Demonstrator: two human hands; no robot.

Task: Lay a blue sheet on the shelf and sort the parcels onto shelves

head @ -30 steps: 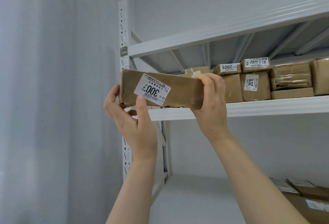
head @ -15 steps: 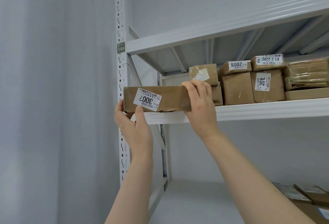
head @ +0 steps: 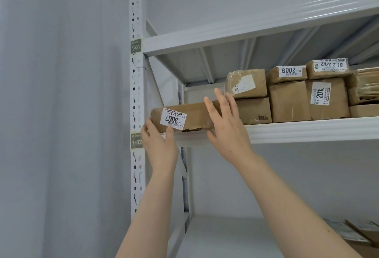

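A long brown parcel (head: 194,114) with a white label reading 300 lies on the left end of the white middle shelf (head: 287,131), its near face at the shelf's front edge. My left hand (head: 159,145) holds its lower left corner, thumb on the label's bottom edge and fingers round the end. My right hand (head: 224,123) is at the parcel's right end with fingers spread and straight, palm toward the box. No blue sheet shows.
Several labelled brown parcels (head: 289,98) are stacked along the same shelf to the right. The white upright post (head: 136,93) carries tags 1-01 and 1-02. An upper shelf (head: 246,32) overhangs. More parcels (head: 356,233) lie on the lower shelf at bottom right.
The parcel went from held in front of the shelf to resting on it. My right hand has let go of its right end and opened.
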